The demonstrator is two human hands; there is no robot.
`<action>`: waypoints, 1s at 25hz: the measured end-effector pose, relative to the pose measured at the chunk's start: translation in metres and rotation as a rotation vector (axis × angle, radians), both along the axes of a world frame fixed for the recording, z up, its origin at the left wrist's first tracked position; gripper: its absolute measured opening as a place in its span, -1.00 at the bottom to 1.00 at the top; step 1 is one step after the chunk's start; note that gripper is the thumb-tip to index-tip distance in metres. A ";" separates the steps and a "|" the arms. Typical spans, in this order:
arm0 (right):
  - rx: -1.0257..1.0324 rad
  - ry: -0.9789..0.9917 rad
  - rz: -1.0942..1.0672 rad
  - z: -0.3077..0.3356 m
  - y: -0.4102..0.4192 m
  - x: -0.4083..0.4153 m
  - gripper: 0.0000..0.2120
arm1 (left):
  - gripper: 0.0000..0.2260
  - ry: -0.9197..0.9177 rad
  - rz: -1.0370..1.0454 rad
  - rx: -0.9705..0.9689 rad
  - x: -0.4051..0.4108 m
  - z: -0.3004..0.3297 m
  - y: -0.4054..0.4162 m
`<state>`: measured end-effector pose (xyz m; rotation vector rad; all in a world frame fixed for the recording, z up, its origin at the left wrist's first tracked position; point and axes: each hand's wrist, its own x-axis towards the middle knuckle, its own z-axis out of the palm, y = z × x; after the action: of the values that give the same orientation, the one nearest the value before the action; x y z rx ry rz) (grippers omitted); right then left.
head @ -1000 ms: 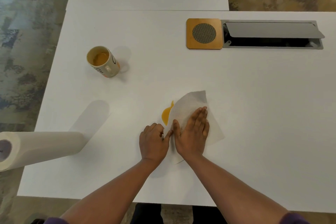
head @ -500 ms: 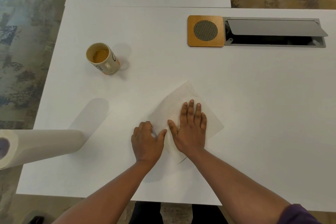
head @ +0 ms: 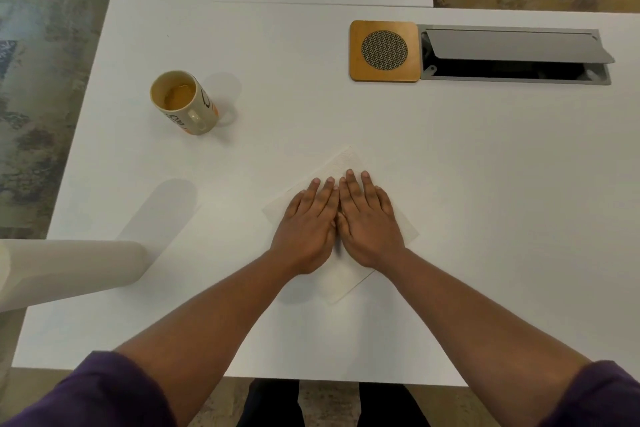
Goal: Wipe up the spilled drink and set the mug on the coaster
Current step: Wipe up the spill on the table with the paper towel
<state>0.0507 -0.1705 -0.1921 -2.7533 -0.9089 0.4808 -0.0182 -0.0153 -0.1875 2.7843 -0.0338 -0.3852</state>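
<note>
Both hands lie flat and open, side by side, pressing down on a paper towel (head: 349,274) spread on the white bench (head: 485,184). My left hand (head: 308,229) and right hand (head: 367,225) touch along the index fingers, fingers straight and close together, palms down, gripping nothing. The towel sits turned like a diamond, its far corner pointing away from me past my fingertips, its near corner just beyond my wrists. No spill shows around its edges; whatever is under it I cannot see.

Off to my far left stands the mug (head: 185,102), upright, well apart from the towel, with orange-brown drink in the bottom and its handle facing me. At the far right sits the coaster (head: 383,51), a wooden square with a round mesh centre, bare on top and well apart from the mug. It touches the left end of a grey cable hatch (head: 512,57) set in the bench, whose flap is tilted open. Near my left forearm a towel roll (head: 69,270) stands at the bench edge. Purple sleeves (head: 104,392) are pushed up above both elbows.
</note>
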 end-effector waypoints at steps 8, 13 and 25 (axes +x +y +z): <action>-0.037 -0.019 0.024 0.011 0.009 0.010 -0.42 | -0.40 0.054 0.003 -0.139 0.003 -0.001 0.010; -0.043 0.012 0.015 0.017 0.014 0.016 -0.43 | -0.46 0.029 0.084 -0.274 -0.001 0.001 0.022; -0.106 -0.041 -0.002 0.023 -0.004 0.014 -0.43 | -0.39 0.033 0.210 0.029 -0.048 0.005 0.029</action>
<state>0.0650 -0.1742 -0.1687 -2.8690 -0.9149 0.4874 -0.0657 0.0137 -0.1820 2.7730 0.2715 -0.3803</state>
